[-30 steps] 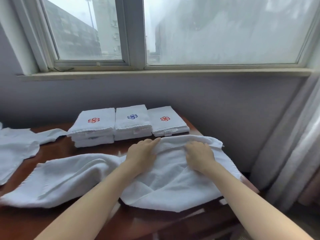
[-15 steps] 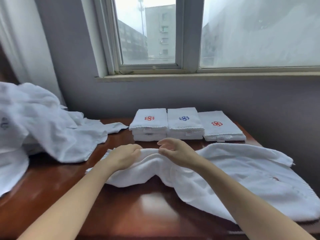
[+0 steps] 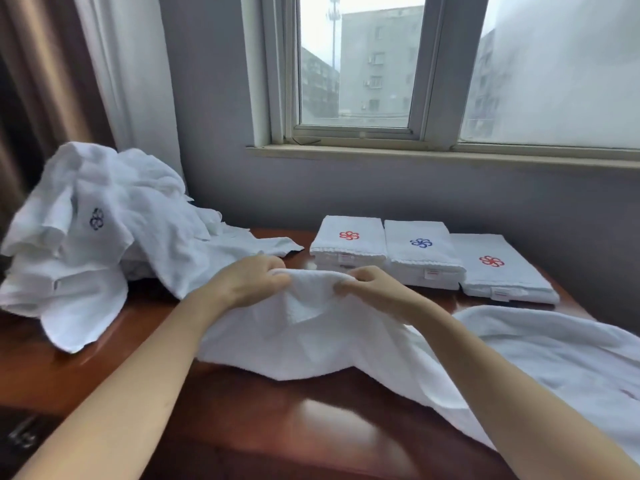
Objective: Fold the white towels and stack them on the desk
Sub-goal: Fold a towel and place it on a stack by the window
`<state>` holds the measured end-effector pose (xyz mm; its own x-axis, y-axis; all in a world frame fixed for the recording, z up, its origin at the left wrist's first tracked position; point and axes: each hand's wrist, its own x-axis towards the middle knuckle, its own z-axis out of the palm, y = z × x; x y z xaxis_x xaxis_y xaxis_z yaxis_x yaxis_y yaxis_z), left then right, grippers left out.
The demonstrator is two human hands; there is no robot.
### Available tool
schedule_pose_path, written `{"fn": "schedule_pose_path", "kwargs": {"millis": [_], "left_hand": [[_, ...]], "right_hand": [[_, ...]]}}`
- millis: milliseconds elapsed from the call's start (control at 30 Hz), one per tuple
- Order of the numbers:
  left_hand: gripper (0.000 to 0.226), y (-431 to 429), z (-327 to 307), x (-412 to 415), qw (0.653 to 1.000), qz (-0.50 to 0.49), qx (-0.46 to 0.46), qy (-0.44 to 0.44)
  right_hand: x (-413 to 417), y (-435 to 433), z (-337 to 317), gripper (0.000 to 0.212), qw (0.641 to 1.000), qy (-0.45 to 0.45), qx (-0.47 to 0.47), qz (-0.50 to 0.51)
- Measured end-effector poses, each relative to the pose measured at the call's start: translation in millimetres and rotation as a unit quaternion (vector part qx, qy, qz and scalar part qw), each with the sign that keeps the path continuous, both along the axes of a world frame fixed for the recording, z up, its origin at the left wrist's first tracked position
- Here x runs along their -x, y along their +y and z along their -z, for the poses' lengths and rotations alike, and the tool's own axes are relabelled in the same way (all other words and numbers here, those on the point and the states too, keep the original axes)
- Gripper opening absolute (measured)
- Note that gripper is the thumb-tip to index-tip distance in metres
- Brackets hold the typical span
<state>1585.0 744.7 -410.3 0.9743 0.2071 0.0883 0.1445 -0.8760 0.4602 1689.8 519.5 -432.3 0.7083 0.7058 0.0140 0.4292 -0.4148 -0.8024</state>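
1. The left hand (image 3: 249, 282) and the right hand (image 3: 374, 289) each pinch the far edge of the white towel (image 3: 311, 337), fingers curled over the cloth and knuckles near each other. That edge is raised just off the desk (image 3: 242, 427), and the rest lies on the wood and runs off to the right.
2. Risk: with both grips so near each other, the edge beyond each hand sags, so a fold made from here would likely come out crooked.
3. Risk: the long right-hand part may overhang the desk (the frame cuts it off, so I cannot tell) — its weight could drag the towel off.
4. Risk: the folded stacks (image 3: 420, 251) sit just behind the hands, and the unfolded heap (image 3: 104, 230) lies to the left — swept cloth could nudge either.
5. Containers: none in view. The stacks and the heap rest directly on the desk.
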Motion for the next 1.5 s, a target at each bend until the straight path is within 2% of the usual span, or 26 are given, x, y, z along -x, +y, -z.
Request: {"fn": "schedule_pose_path", "kwargs": {"millis": [67,133,200,267,367,500,567,667,800,867,933,1000,1067,1133,1167,1200,1267,1333,1400,1433,1500], "left_hand": [[0.018,5.3,-5.6,-1.3,0.998,-0.025,-0.057,0.018],[0.012,8.1,-0.8,-3.7,0.986,-0.074,-0.148,0.013],[0.031,6.5,14.4,-4.8,0.973,-0.095,-0.207,-0.031],[0.04,3.4,34.0,-4.2,0.98,-0.076,-0.177,-0.051],[0.035,-2.8,63.3,-1.2,0.995,-0.002,-0.098,0.011],[0.052,-9.6,79.7,1.8,0.995,0.04,-0.08,0.036],[0.041,-10.5,78.4,-0.6,0.991,0.041,-0.121,0.028],[0.02,-9.2,69.2,-5.7,0.989,0.006,-0.146,-0.023],[0.02,-9.1,50.6,-11.1,0.982,-0.067,-0.126,-0.122],[0.02,-10.2,39.1,-14.5,0.969,-0.109,-0.118,-0.187],[0.021,-12.6,30.7,-18.1,0.961,-0.121,-0.086,-0.232],[0.022,-16.7,25.4,-20.3,0.964,-0.123,-0.003,-0.237],[0.021,-21.6,23.1,-21.0,0.962,-0.124,0.051,-0.237],[0.022,-26.3,23.0,-19.4,0.957,-0.122,0.04,-0.26],[0.022,-27.8,22.7,-18.8,0.953,-0.125,0.029,-0.275],[0.022,-28.7,22.1,-18.1,0.949,-0.127,0.02,-0.289],[0.021,-29.1,19.3,-16.5,0.942,-0.124,0.004,-0.312],[0.019,-24.7,15.7,-15.6,0.932,-0.12,-0.076,-0.333],[0.018,-16.9,11.7,-15.7,0.923,-0.136,-0.16,-0.324],[0.019,-12.9,9.9,-16.2,0.926,-0.148,-0.162,-0.308],[0.02,-7.6,8.5,-18.4,0.941,-0.169,-0.107,-0.272]], "right_hand": [[-4.7,10.1,5.7,0.037,0.997,-0.071,-0.007,0.016],[-8.2,16.9,16.1,0.026,0.974,-0.213,0.052,0.055],[-7.3,18.7,25.5,0.037,0.949,-0.294,0.081,0.084],[-7.1,17.8,34.0,0.042,0.949,-0.292,0.077,0.087],[-6.2,12.7,42.2,0.031,0.96,-0.264,0.048,0.083],[-3.9,1.5,44.9,0.014,0.972,-0.215,0.051,0.074],[-4.3,-1.5,47.0,0.013,0.974,-0.197,0.096,0.063],[-6.7,-3.7,44.9,0.015,0.974,-0.184,0.101,0.083],[-9.4,-9.1,29.2,0.04,0.987,-0.12,0.089,0.058],[-10.2,-8.6,22.5,0.031,0.984,-0.147,0.067,0.081],[-12.0,-7.3,14.1,0.021,0.976,-0.175,-0.006,0.127],[-11.9,-7.5,5.7,0.017,0.98,-0.13,-0.079,0.129],[-10.3,-12.8,-0.2,0.013,0.992,-0.07,-0.081,0.066],[-5.5,-15.5,-0.1,0.03,0.999,-0.04,-0.018,0.0],[-3.2,-15.1,2.5,0.027,0.998,-0.064,0.01,-0.005],[-1.6,-13.6,4.9,0.016,0.994,-0.111,0.024,0.008],[-2.0,-10.7,8.1,0.022,0.967,-0.238,0.044,0.081],[-3.9,-8.9,4.4,0.012,0.94,-0.3,0.052,0.156],[-10.1,-7.6,3.5,0.011,0.939,-0.278,0.028,0.202],[-13.4,-6.3,3.2,0.01,0.949,-0.238,0.0,0.209],[-16.8,-2.3,6.5,0.008,0.969,-0.144,-0.045,0.194]]}}
